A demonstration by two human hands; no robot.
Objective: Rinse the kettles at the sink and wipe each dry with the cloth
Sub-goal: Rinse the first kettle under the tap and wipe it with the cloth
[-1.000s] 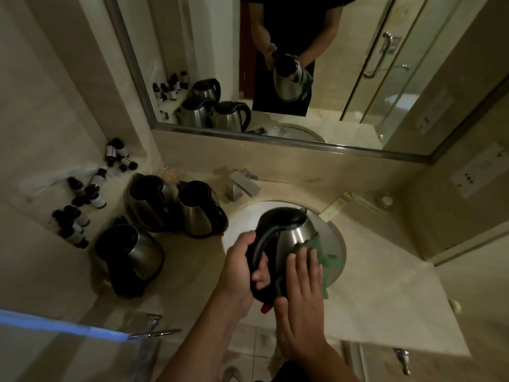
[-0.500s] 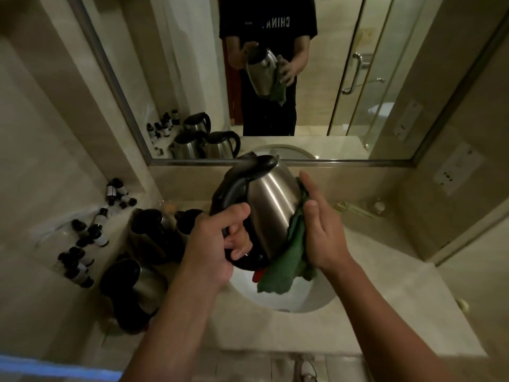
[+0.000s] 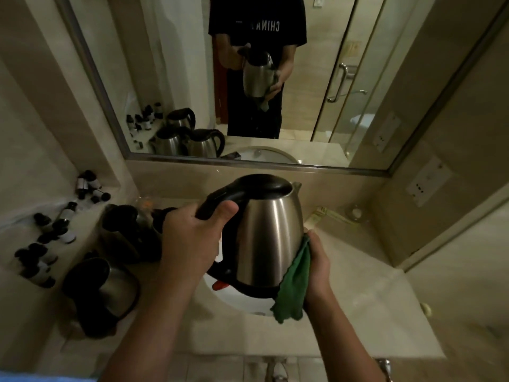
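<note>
A steel kettle [image 3: 268,235] with a black lid and handle hangs upright above the white sink [image 3: 242,304]. My left hand [image 3: 192,238] grips its black handle. My right hand [image 3: 316,263] presses a green cloth [image 3: 293,288] against the kettle's lower right side. To the left, on the counter, stand three more steel kettles: one nearest me [image 3: 104,290], and two further back [image 3: 124,232], partly hidden behind my left hand.
Several small dark bottles [image 3: 46,244] crowd the left ledge. A wide mirror [image 3: 358,78] on the wall behind reflects me and the kettles. Beige stone counter [image 3: 371,312] spreads right of the sink. Wall sockets [image 3: 428,180] sit on the right.
The kettle has been lifted from the basin and turned upright. My right hand with the cloth has slid down its right side toward the base.
</note>
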